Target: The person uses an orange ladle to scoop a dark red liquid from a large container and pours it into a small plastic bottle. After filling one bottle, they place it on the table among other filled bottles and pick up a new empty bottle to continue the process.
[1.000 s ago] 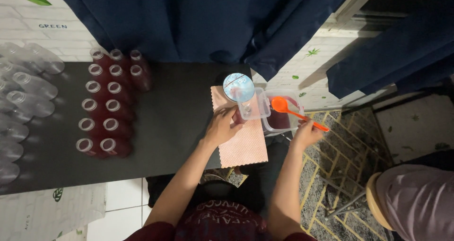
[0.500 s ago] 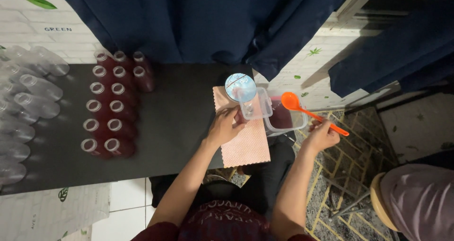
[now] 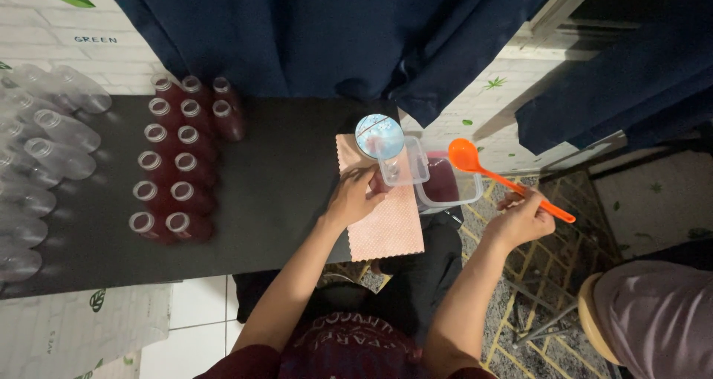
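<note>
Seen from above, a seated person works at the edge of a black bench point(image 3: 282, 193). The left hand point(image 3: 356, 197) rests on a pink cloth point(image 3: 390, 227) spread over the bench's right end, fingers curled around the base of a clear plastic jug point(image 3: 401, 162) that stands on the cloth; just beside the jug, touching it at the upper left, sits a round container with a pale blue patterned lid point(image 3: 379, 135). The right hand point(image 3: 523, 217) is raised off the bench, closed around the handle of an orange plastic ladle point(image 3: 505, 178) whose bowl hangs over a clear rectangular tub of dark red liquid point(image 3: 445, 182) just past the bench's right edge. To the left, well apart from the hands, stand rows of small uncapped bottles filled with dark red drink point(image 3: 182, 160), and beyond them, at the bench's far left, a cluster of empty clear bottles point(image 3: 41, 148). Dark blue curtains point(image 3: 334, 30) hang behind the bench. Another person's shoulder in a mauve garment point(image 3: 657, 319) shows at lower right.
</note>
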